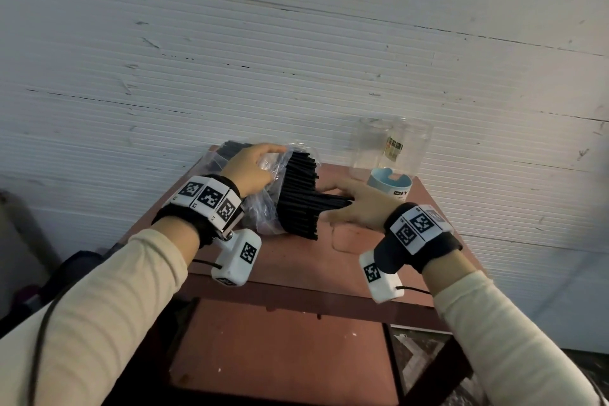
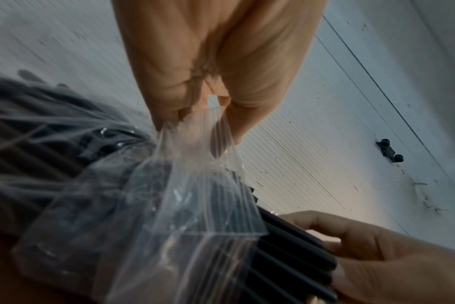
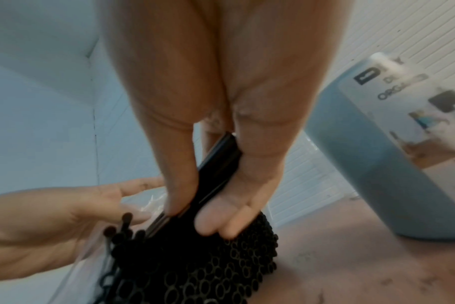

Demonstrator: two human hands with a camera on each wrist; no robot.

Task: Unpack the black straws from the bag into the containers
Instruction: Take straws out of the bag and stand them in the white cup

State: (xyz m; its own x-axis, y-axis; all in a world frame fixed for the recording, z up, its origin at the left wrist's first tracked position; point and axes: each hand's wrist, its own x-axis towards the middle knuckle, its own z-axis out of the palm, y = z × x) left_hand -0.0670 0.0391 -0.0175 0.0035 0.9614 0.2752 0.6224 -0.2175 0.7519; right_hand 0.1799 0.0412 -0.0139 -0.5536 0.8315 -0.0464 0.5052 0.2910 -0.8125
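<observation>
A clear plastic bag (image 1: 263, 201) lies on its side on the reddish-brown surface (image 1: 296, 260), its open mouth facing the person's right. A thick bundle of black straws (image 1: 298, 198) sticks out of that mouth, the round open ends showing as a packed cluster in the right wrist view (image 3: 208, 267).

The left hand (image 1: 247, 168) is at the top of the bag and pinches a fold of the clear film between thumb and fingertips (image 2: 169, 107), drawing the plastic (image 2: 185, 185) up and away from the straws. The film stretches taut from the pinch down over the bundle.

The right hand (image 1: 357, 204) reaches in from the right and grips a small batch of straws (image 1: 333, 199) that juts farther out of the bundle than the rest. In the right wrist view the thumb lies on one side of this batch (image 3: 218, 168) and the fingers (image 3: 221, 218) curl round the other, pressing against the ends of the main bundle.

Behind the right hand, at the back right of the surface, stands a light blue container (image 1: 390, 183) with a printed label reading "DIY"; in the right wrist view it rises just beside the hand (image 3: 372, 148). Behind it, close to the white ribbed wall (image 1: 296, 59), stands a taller clear jar (image 1: 392, 145) with a small sticker on it. Neither visibly holds any straws.

Both wrists wear black straps with white marker blocks, and the sleeves (image 1: 99, 306) are cream-coloured.
</observation>
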